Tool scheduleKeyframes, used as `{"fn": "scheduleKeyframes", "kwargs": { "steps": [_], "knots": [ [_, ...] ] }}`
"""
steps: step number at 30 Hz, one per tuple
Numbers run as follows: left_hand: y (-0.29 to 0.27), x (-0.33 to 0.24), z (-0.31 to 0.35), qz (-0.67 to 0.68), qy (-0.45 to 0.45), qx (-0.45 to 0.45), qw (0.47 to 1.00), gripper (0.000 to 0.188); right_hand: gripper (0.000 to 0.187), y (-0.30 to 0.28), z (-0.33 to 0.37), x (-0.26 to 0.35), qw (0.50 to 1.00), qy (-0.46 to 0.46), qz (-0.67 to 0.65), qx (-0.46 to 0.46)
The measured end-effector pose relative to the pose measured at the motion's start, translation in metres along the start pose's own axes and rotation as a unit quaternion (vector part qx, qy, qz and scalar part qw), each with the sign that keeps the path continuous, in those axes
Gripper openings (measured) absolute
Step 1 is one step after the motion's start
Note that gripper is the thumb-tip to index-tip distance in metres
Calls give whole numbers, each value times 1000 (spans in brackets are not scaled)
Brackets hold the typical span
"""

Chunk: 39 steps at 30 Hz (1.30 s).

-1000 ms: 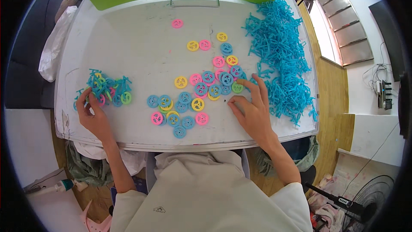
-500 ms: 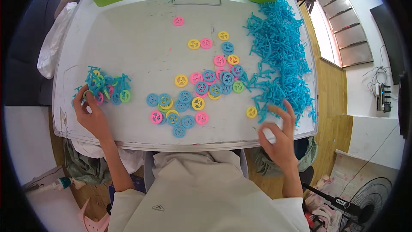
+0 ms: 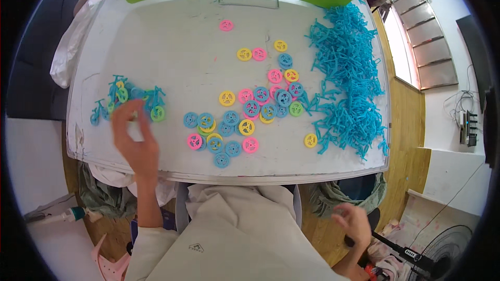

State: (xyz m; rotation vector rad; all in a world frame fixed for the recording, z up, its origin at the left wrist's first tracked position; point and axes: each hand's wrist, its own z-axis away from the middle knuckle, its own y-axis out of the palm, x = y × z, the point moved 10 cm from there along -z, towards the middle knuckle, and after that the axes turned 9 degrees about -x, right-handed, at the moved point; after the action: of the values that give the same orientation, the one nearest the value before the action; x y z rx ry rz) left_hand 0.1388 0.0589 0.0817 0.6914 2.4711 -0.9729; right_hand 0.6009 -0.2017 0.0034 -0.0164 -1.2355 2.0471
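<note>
My left hand [image 3: 136,143] is over the near side of a cluster of small toy bicycles [image 3: 155,99] at the table's left. Motion smears its fingertips, and the hand covers part of the cluster. The bicycles have blue frames and green, yellow, pink or blue wheels; one blue bicycle [image 3: 97,112] stands at the cluster's left edge. Past the table's front edge, lower right, is my right hand [image 3: 355,225], its fingers bent and blurred; whether it holds anything does not show. Loose spoked plastic wheels [image 3: 227,98] in pink, yellow, blue and green lie scattered mid-table, some overlapping.
A big heap of blue plastic frame parts [image 3: 349,67] covers the table's right side. A green panel with a wire handle [image 3: 249,6] stands along the far edge. Below the front edge at right hangs an open dark-lined bag [image 3: 359,184]; a black fan [image 3: 448,255] stands lower right.
My left hand has shifted right and nearer, off the bicycle cluster's left part. My right hand has moved from beside the blue heap down past the front edge. The view has shifted slightly.
</note>
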Motion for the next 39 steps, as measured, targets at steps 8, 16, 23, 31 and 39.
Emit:
{"fn": "scheduleKeyframes", "kwargs": {
  "steps": [8, 16, 23, 31, 39],
  "knots": [
    [78, -67, 55, 59, -3, 266, 962, 43, 21, -92, -70, 219, 901, -389, -35, -187],
    [97, -99, 38, 94, 50, 245, 964, 33, 16, -72, -154, 245, 872, -404, 39, -272],
    [114, -118, 19, 215, 38, 235, 947, 23, 14, -66, -155, 247, 867, -396, 42, -298],
    [158, -126, 9, 249, -30, 341, 906, 22, 9, -87, -153, 240, 873, -335, -17, -353],
    [169, -119, 7, 246, -52, 325, 912, 20, 13, -100, -163, 259, 891, -293, -222, -265]
  ]
}}
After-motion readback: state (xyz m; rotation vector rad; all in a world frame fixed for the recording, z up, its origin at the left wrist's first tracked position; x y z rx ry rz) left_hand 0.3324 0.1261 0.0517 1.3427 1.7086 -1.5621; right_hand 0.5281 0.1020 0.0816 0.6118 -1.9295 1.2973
